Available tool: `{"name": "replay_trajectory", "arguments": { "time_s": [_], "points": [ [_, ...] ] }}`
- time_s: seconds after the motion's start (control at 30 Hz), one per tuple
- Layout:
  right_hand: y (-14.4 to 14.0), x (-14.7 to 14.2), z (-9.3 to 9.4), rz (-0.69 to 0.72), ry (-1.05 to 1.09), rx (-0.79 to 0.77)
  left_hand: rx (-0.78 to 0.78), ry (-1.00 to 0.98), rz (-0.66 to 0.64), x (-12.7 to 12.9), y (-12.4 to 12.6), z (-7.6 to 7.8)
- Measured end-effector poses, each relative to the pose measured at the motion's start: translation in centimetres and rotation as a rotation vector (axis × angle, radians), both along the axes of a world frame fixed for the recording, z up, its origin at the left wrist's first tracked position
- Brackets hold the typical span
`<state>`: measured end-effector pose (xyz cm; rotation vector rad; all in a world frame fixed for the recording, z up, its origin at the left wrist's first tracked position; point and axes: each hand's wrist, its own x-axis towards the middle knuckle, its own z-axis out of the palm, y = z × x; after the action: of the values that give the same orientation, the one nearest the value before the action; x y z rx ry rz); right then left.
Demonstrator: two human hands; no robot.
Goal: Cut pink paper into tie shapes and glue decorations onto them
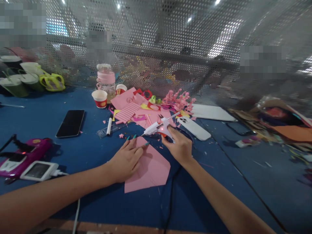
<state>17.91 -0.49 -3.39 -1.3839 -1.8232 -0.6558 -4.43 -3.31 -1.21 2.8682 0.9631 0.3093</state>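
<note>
Nearest the camera, the person's 2 forearms are reaching forward over the blue table (219, 182). The left hand (125, 159) is lying palm down on a pink paper sheet (152, 170), its fingers spread slightly apart and pressing flat on the sheet's upper left part; the sheet is lying flat on the table between the 2 hands, its far point reaching toward the glue gun. The right hand (179, 146) is gripping the handle of a white glue gun (158, 127), fingers curled together around it, with the nozzle pointing left, just above the far tip of the sheet and near the left fingertips. A small red light is glowing on the gun's body. A dark cord (170, 195) is running from under the right hand toward the near table edge.

To the left, a magenta device (26, 154) and a small white box with a screen (39, 170) are sitting side by side. Farther back, a black phone (70, 123) is lying face up, and a white phone (193, 127) is lying just beyond the right hand. Behind the gun, a heap of pink paper scraps (146, 110) is spreading out, with a white marker (109, 126) at its left. A red and white paper cup (99, 98) and a pink-lidded bottle (106, 81) are standing before the perforated metal screen (158, 39).
</note>
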Motion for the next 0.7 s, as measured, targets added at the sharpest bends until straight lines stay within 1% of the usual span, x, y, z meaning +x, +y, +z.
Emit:
{"name": "replay_trajectory", "arguments": {
  "time_s": [0.17,0.27,0.57,0.7],
  "points": [
    [-0.03,0.0,0.11,0.039,-0.082,0.123,0.032,-0.013,0.008,0.03,-0.11,-0.25],
    [-0.07,0.16,0.23,0.042,-0.092,0.16,0.046,-0.007,0.01,0.01,-0.15,-0.36],
    [0.03,0.15,0.41,0.059,-0.094,0.155,0.049,-0.059,-0.001,0.0,-0.07,-0.43],
    [-0.19,0.47,0.57,0.062,-0.093,0.147,0.049,-0.05,0.001,-0.01,-0.06,-0.4]
  ]
}}
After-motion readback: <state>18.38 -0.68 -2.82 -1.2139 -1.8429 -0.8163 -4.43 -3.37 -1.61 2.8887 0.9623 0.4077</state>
